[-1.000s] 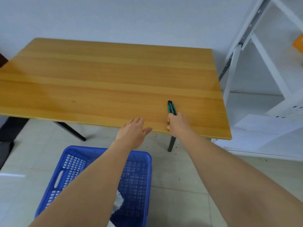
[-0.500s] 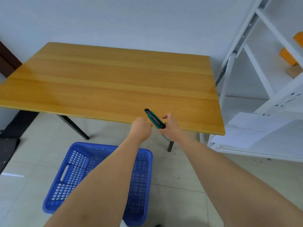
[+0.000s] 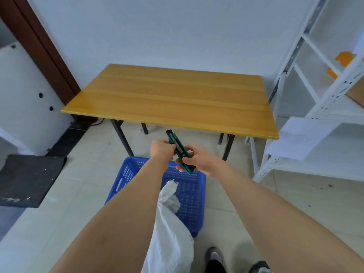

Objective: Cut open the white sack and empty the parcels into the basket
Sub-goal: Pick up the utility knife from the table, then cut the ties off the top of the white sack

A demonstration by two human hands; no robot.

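Note:
Both my hands hold a green and black utility knife (image 3: 179, 151) in the air above the blue basket (image 3: 189, 196). My right hand (image 3: 199, 159) grips the knife's handle end, and my left hand (image 3: 162, 148) is closed on its upper part near the tip. The white sack (image 3: 169, 233) stands between my forearms, its tied, frayed neck rising over the basket's near side. Only the basket's bare mesh floor shows; my left arm hides part of it.
A wooden table (image 3: 173, 97) stands beyond the basket on black legs. White metal shelving (image 3: 315, 115) with loose paper fills the right side. A black mat (image 3: 27, 178) lies on the tiled floor at left. My shoes (image 3: 216, 257) show at the bottom.
My right hand lifted the knife off the table and drew it back over the basket. My left hand closed on its upper part. The view pulled back, and the sack now shows.

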